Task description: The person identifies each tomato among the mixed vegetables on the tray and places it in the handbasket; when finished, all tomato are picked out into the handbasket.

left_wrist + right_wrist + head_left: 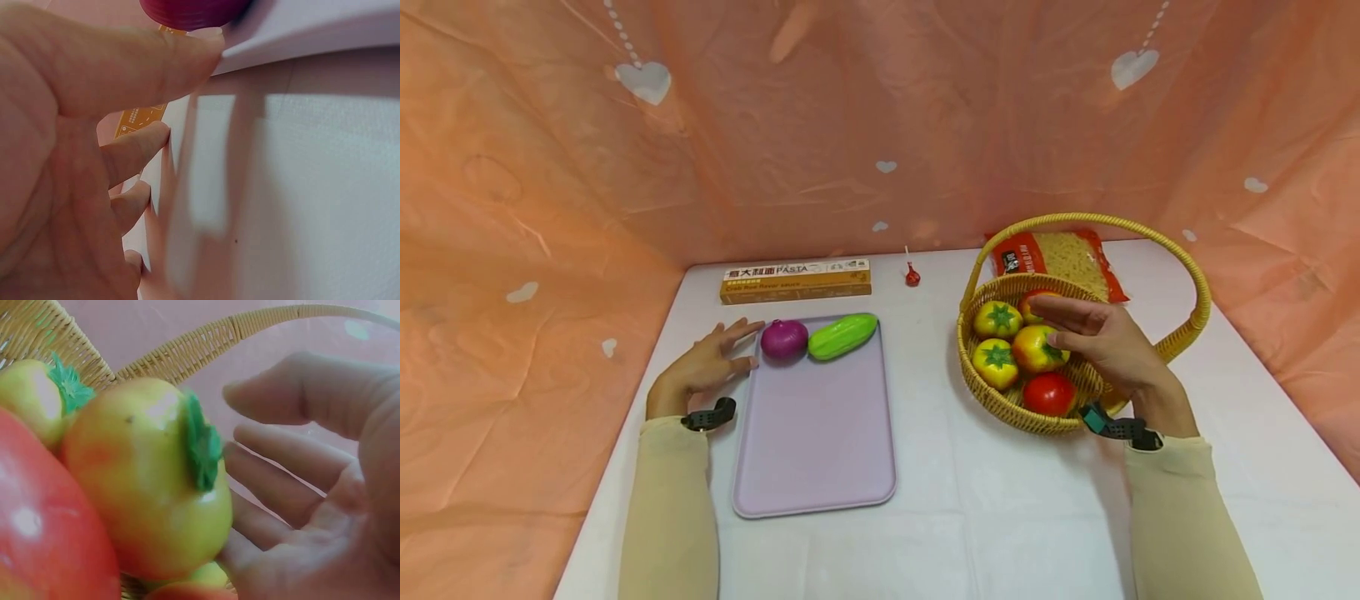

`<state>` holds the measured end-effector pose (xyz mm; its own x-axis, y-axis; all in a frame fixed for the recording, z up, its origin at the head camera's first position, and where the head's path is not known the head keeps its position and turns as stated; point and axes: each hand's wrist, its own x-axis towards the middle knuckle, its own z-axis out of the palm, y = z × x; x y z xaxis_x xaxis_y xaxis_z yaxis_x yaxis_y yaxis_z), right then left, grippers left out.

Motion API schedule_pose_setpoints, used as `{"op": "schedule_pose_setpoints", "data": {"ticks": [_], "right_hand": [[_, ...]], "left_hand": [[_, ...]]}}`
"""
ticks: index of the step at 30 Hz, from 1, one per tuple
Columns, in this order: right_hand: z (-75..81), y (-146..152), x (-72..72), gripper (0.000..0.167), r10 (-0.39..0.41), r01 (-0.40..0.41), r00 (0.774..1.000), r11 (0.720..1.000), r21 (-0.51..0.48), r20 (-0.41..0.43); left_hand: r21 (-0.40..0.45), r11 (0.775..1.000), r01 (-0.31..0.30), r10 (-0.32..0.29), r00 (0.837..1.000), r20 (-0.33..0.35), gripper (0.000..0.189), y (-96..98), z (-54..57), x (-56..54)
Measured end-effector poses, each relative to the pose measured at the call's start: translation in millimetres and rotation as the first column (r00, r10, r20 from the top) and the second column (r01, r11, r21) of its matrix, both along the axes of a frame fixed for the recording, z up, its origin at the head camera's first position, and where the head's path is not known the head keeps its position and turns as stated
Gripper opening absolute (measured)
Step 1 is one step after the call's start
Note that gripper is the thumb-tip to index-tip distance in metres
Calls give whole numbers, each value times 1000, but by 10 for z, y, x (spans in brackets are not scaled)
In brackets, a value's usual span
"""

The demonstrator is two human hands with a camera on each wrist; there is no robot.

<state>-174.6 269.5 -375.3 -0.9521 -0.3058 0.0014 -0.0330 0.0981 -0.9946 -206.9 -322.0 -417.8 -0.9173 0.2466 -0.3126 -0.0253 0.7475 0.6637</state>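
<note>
My left hand (707, 365) rests at the left edge of a lilac tray (820, 433), fingers spread; in the left wrist view its thumb meets the tray's rim and it holds nothing. A purple onion (785, 341) and a green cucumber-like vegetable (842, 337) lie at the tray's far end. Over a wicker basket (1045, 423) hovers my right hand (1108, 343), thumb apart from loosely bent fingers. Nearest to it is a yellow-red tomato (147, 487) with a green leafy top; whether they touch I cannot tell. Other yellow tomatoes (997, 320) and a red one (1049, 393) fill the basket.
A pasta box (796, 282) lies beyond the tray, with a red-wrapped lollipop (912, 275) to its right. Behind the basket is a red bag of pasta (1067, 260). The basket's tall handle (1201, 304) arches over its right side. An orange cloth (820, 125) hangs around the white table.
</note>
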Motion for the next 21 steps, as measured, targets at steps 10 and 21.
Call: {"op": "schedule_pose_setpoints", "data": {"ticks": [10, 21], "right_hand": [[75, -8, 66, 47, -74, 75, 996, 997, 29, -59], [234, -35, 119, 48, -62, 60, 989, 998, -23, -134]], "left_hand": [[-8, 1000, -7, 7, 1000, 9, 76, 14, -10, -5], [-30, 999, 18, -21, 994, -106, 72, 10, 159, 23]]}}
